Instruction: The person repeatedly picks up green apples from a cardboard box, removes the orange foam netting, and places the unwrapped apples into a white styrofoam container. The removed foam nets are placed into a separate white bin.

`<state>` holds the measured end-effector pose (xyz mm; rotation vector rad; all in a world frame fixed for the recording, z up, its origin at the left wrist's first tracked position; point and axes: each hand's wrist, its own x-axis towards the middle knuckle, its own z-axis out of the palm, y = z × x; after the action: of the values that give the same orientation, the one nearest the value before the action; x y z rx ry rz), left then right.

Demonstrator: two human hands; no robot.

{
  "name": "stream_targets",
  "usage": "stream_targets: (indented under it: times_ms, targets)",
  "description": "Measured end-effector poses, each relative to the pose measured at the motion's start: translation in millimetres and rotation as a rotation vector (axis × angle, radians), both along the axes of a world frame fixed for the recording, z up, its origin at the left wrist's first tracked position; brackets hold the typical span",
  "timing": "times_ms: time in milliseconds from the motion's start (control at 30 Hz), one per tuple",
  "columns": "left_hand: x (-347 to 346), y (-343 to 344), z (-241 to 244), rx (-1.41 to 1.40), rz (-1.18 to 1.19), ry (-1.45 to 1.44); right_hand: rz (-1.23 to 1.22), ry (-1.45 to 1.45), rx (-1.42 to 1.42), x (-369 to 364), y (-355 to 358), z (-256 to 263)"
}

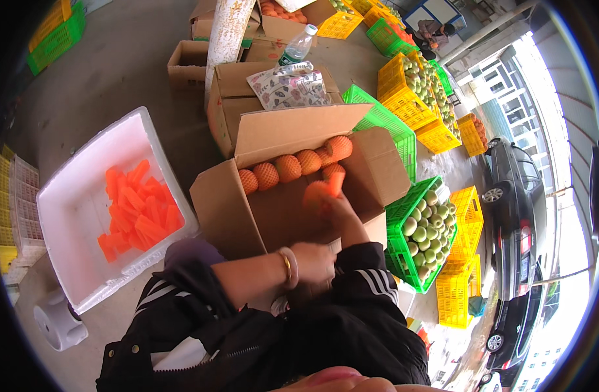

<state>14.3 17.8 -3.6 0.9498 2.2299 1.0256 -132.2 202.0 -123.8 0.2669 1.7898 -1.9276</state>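
Before me a cardboard box stands with its flaps up. Along its far side sit round fruits in orange foam nets, with another netted fruit at the right end. Over the box, my right hand grips a blurred fruit in an orange foam net; an orange tube-shaped piece sticks up by its fingers. My left hand, wearing bangles at the wrist, is lower, near the right forearm; motion blur hides its fingers. At left, a white foam box contains loose orange foam net sleeves.
A green crate of green fruits stands right of the box, near yellow crates. Behind it, another carton bears a floral pouch and a plastic bottle. A white-painted post rises there. Cars stand at far right.
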Motion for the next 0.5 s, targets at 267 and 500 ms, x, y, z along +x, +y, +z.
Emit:
stream_targets:
  times_ms: [267,500]
  targets:
    - [-38.7,-21.2,26.1,0.886,0.695,-0.613,-0.157,0.431,-0.616,95.4,-36.0,169.8]
    - [-20.8,-12.7,21.6,1.096,0.664,-0.901,-0.072,0.468,-0.306,127.0,-42.1,164.1]
